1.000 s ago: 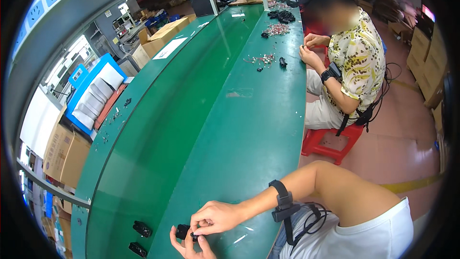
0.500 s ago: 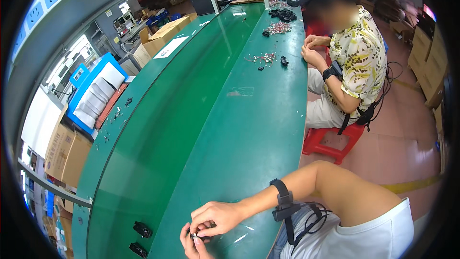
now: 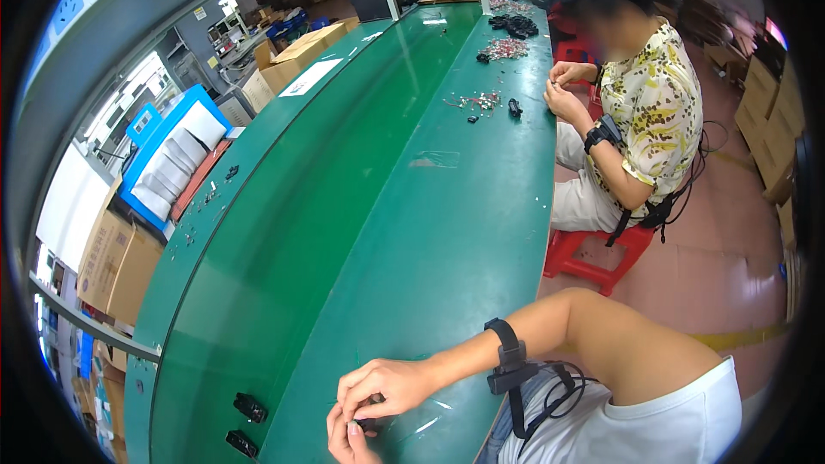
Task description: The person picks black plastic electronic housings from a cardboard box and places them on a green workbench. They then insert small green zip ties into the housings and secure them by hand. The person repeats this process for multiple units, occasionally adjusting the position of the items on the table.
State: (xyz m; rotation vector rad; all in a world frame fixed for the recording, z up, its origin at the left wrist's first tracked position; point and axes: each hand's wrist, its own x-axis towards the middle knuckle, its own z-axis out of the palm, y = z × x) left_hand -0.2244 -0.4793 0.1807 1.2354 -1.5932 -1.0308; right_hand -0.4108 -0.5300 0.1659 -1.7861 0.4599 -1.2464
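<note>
My right hand (image 3: pixel 388 388) comes in from the right with a black band on its wrist. Its fingers are bent in a pinch against my left hand (image 3: pixel 345 442), which shows only in part at the lower edge. Between the fingertips is a small dark part (image 3: pixel 368 424), mostly covered, its kind too small to make out. Both hands are closed on it above the green bench (image 3: pixel 447 266). Thin clear plastic strips (image 3: pixel 427 425) lie beside my right hand. Left of the hands, two black plastic pieces (image 3: pixel 250 407) rest on the green belt.
A co-worker (image 3: pixel 649 112) sits on a red stool (image 3: pixel 601 259) farther along the bench, handling something small. Before them lie small wired parts (image 3: pixel 481 101) and a black piece (image 3: pixel 515 108). A blue bin (image 3: pixel 176 159) and cardboard boxes (image 3: pixel 116 266) stand across the belt.
My hands keep nearly the same place, with the fingers shifted slightly around the small dark part. The whole view has tilted a little.
</note>
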